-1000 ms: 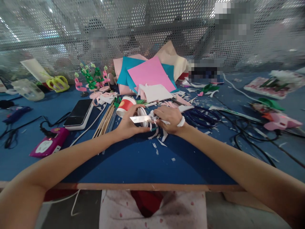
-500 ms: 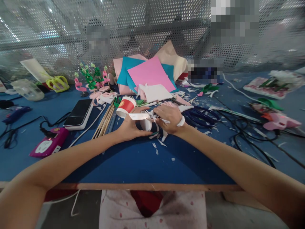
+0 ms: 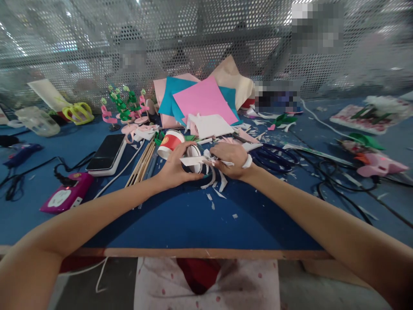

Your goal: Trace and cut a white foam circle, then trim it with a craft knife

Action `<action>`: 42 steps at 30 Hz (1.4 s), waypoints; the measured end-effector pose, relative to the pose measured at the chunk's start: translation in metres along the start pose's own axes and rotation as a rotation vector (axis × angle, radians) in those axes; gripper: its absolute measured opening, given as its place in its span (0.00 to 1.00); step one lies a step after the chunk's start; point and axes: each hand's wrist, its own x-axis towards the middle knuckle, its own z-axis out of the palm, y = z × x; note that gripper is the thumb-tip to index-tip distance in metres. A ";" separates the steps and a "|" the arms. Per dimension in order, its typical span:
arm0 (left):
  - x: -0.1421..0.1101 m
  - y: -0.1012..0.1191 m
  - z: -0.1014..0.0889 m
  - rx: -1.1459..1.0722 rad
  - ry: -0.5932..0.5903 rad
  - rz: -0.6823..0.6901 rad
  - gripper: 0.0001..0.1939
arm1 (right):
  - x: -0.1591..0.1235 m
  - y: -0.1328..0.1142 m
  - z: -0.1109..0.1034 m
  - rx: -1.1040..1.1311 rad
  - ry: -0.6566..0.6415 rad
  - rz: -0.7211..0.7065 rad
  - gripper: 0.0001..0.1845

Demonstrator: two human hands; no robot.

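My left hand (image 3: 174, 170) is curled around a small white paper cup (image 3: 193, 150) tipped on its side, its round rim showing between thumb and fingers. Across the cup's mouth lies a white paper strip (image 3: 190, 161). My right hand (image 3: 229, 159) is closed on the crumpled white paper (image 3: 209, 157) at the strip's other end; its fingertips are partly hidden. Something white (image 3: 248, 161) sits at the right wrist. Just behind my left hand, a red and white paper cup (image 3: 171, 144) leans over. Curved white scraps (image 3: 222, 181) lie below the right hand.
Wooden sticks (image 3: 141, 163) and a phone-like device (image 3: 106, 153) lie to the left, near a purple box (image 3: 66, 193) with a cable. Coloured sheets (image 3: 204, 101) are piled at the back. Dark blue coiled cable (image 3: 274, 158) lies to the right. A perforated metal screen (image 3: 200, 38) stands behind.
The paper strip has shifted slightly right and down, and more of the white cup's rim shows. My right hand has moved a little to the right.
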 end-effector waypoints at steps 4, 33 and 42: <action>0.001 0.002 -0.001 0.021 -0.022 0.030 0.37 | -0.001 -0.002 0.000 -0.021 -0.005 -0.004 0.39; 0.001 0.004 0.000 0.076 -0.023 0.119 0.37 | 0.002 -0.002 -0.002 -0.032 0.069 -0.018 0.36; -0.002 0.001 0.000 0.051 -0.018 0.086 0.38 | 0.001 -0.002 -0.001 -0.001 0.044 -0.027 0.38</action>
